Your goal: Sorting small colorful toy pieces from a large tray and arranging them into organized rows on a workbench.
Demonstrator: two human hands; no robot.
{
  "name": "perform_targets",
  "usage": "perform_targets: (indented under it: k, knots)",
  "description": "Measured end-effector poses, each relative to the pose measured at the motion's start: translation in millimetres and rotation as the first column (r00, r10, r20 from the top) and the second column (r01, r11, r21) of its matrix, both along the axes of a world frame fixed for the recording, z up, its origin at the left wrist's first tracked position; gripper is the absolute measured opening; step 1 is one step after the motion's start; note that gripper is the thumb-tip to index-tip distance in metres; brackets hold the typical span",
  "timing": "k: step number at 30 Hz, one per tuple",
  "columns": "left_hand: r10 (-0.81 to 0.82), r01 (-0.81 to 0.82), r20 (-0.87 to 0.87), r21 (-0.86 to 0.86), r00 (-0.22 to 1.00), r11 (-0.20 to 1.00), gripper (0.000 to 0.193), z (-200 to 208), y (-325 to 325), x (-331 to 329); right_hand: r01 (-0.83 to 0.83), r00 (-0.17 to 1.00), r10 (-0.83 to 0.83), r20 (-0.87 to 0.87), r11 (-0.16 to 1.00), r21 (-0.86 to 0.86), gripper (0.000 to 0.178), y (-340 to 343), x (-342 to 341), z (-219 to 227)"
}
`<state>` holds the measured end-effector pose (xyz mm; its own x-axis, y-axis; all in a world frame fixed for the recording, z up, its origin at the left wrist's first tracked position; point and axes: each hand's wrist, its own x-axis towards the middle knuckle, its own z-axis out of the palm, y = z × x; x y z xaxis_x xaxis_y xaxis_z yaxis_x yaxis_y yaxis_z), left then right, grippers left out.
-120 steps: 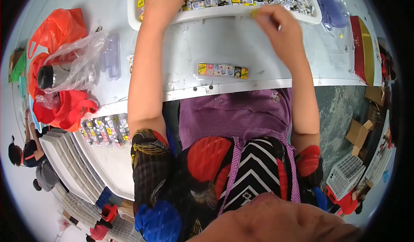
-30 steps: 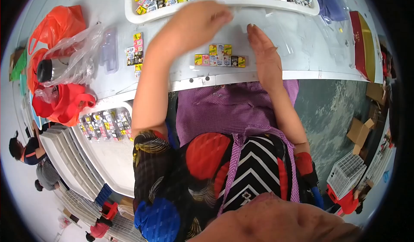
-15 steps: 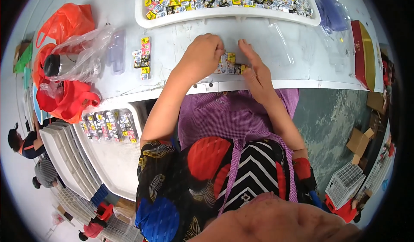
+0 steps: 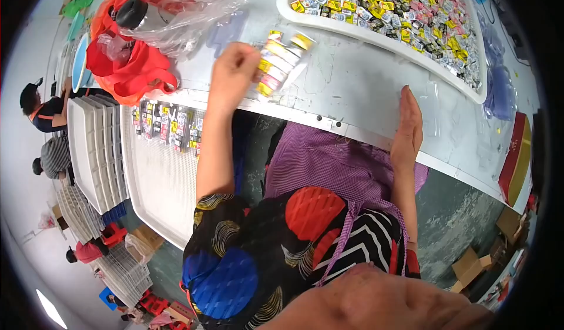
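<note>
My left hand (image 4: 234, 74) is closed, thumb and fingers pinching the left edge of a clear plastic pack (image 4: 278, 65). Small boxes in yellow, white, black and pink show in rows in it, slightly smeared by motion. The pack is tilted over the table near its front edge. Just behind it, a small yellow-topped box (image 4: 274, 35) is partly visible; whether it belongs to the pack I cannot tell. Over the front edge of the table, farther right, my right hand (image 4: 408, 129) is open, fingers straight and together, holding nothing.
A white tray (image 4: 376, 41) heaped with small boxes stands at the back right. Red bags (image 4: 126, 71) and a black-capped bottle (image 4: 134, 14) lie left. A lower mesh tray (image 4: 155, 183) holds similar packs (image 4: 167, 124). Stacked trays (image 4: 91, 148) and co-workers (image 4: 44, 109) are beyond.
My left hand has moved left from the row of boxes and now holds the pack. My right hand has moved right, away from the boxes. The view has turned leftward.
</note>
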<state>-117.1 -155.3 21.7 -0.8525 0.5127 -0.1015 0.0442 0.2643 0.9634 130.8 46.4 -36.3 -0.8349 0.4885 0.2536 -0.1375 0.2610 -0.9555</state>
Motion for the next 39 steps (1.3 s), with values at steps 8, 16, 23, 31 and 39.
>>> perform_targets:
  k: [8, 16, 23, 31, 39]
  knots:
    - [0.169, -0.195, -0.135, -0.206, 0.976, 0.959, 0.016, -23.6, -15.7, -16.0, 0.028, 1.0, -0.028, -0.013, 0.999, -0.028, 0.058, -1.4, 3.0, -1.3]
    - [-0.174, -0.554, -0.945, -0.304, 0.275, 0.775, 0.023, -39.5, -16.3, -60.9, 0.111, 0.994, -0.112, -0.004, 0.993, -0.047, 0.058, 4.2, 8.3, -7.2]
    - [-0.333, -0.305, -0.816, -0.505, 0.472, 0.807, 0.019, -50.9, -24.2, -79.8, 0.233, 0.962, -0.251, 0.106, 0.959, 0.163, 0.044, -0.4, 10.5, 10.0]
    - [-0.247, -0.291, -0.827, -0.433, 0.505, 0.853, 0.021, -26.8, -30.2, -59.4, 0.457, 0.712, -0.702, 0.009, 0.473, 0.753, 0.041, 27.7, 49.4, 33.4]
    - [-0.264, 0.104, -0.75, -0.255, 0.606, 0.961, 0.018, 6.5, 42.7, 31.0, 0.23, 0.6, -0.764, 0.237, 0.449, 0.864, 0.03, 51.2, 68.6, 15.0]
